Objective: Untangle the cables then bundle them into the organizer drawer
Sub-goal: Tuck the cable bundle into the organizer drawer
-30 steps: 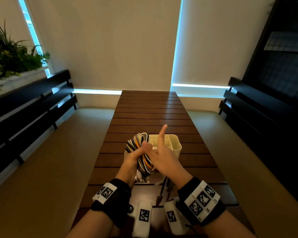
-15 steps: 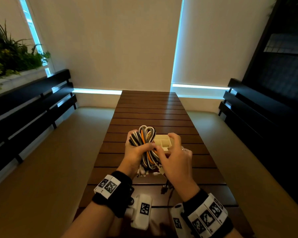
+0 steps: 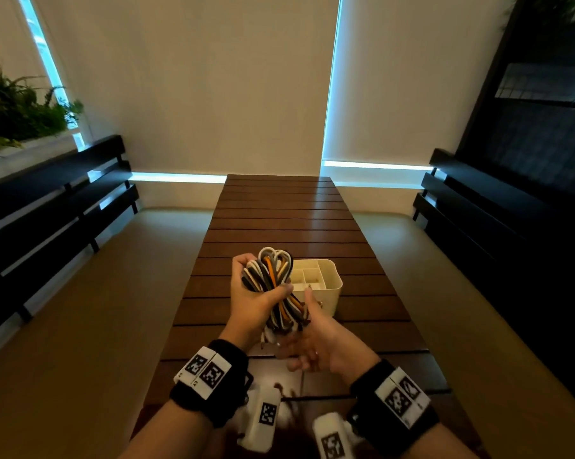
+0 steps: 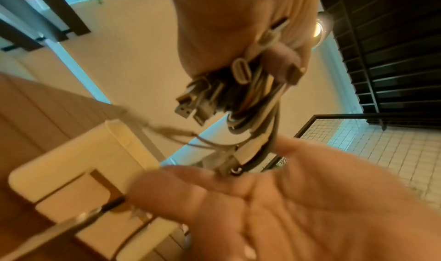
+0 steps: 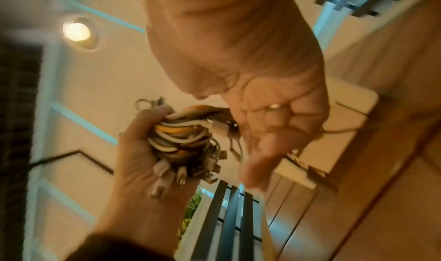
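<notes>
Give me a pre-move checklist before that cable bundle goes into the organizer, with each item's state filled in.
1. Left hand grips the cable bundle round its middle: ok.
2. Right hand free to guide: ok, open palm up under the dangling plugs.
3. All ends gathered in: not ok, plugs hang loose below the grip and a thin lead trails off toward the organizer.
4. Organizer within reach on the table: ok, just beyond the hands.
5. Compartment big enough for the bundle: cannot tell.
6. Cables fully untangled: cannot tell.
</notes>
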`<state>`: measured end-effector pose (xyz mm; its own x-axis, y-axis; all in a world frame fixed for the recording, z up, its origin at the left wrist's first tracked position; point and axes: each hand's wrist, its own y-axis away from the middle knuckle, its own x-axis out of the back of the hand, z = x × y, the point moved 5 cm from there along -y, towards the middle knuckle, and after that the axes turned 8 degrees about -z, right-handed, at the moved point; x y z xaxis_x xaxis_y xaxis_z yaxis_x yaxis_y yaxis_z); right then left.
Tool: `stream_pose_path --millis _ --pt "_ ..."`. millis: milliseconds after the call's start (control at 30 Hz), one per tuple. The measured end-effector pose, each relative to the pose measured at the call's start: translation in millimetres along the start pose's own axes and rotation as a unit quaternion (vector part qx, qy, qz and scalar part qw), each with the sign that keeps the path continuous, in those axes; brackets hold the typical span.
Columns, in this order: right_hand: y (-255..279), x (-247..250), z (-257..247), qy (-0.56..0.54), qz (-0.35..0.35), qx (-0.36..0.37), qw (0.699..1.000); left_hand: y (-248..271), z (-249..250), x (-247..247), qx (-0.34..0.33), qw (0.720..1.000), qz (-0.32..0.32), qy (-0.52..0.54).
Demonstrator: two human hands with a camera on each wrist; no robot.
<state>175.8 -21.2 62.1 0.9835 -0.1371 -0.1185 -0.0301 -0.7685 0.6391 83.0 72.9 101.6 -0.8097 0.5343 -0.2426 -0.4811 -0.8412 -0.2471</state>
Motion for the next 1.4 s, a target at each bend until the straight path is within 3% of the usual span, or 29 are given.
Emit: stream_pose_path --millis 100,233,367,433,600,700,900,1100,1267,1400 --pt "-12 6 -1 -0.19 0.032 0.004 0.981 8 -13 -4 0.058 0.996 0.005 0.069" --pt "-9 25 -19 -0.225 0.151 0.136 0.953 16 -29 -5 0.128 0.985 0.03 0.11" --pt "-4 29 -25 -0.249 0.1 0.185 0.945 19 -35 0 0.168 0.977 0.02 0.133" --pt "-2 29 -26 -0.235 0.069 0.197 0.949 20 -38 0 0.177 0.977 0.002 0.119" --pt "10 35 -31 -0.084 0.135 0.269 0.95 25 -34 -8 0.181 0.977 -0.038 0.105" --pt "19 28 -34 -0.06 0.124 0.319 0.938 23 -32 -9 0.179 0.978 -0.027 0.105" --pt "13 11 -24 -0.085 0.098 0.258 0.957 23 -27 -21 0.183 0.977 -0.035 0.107" --pt "18 11 -22 -0.11 0.081 0.267 0.954 18 -26 -20 0.167 0.982 -0.016 0.084" --pt "24 7 -30 -0.044 0.068 0.291 0.953 17 -35 -15 0.158 0.979 0.038 0.125" --pt "23 0 -33 0.008 0.072 0.288 0.955 19 -36 -20 0.16 0.977 0.021 0.137"
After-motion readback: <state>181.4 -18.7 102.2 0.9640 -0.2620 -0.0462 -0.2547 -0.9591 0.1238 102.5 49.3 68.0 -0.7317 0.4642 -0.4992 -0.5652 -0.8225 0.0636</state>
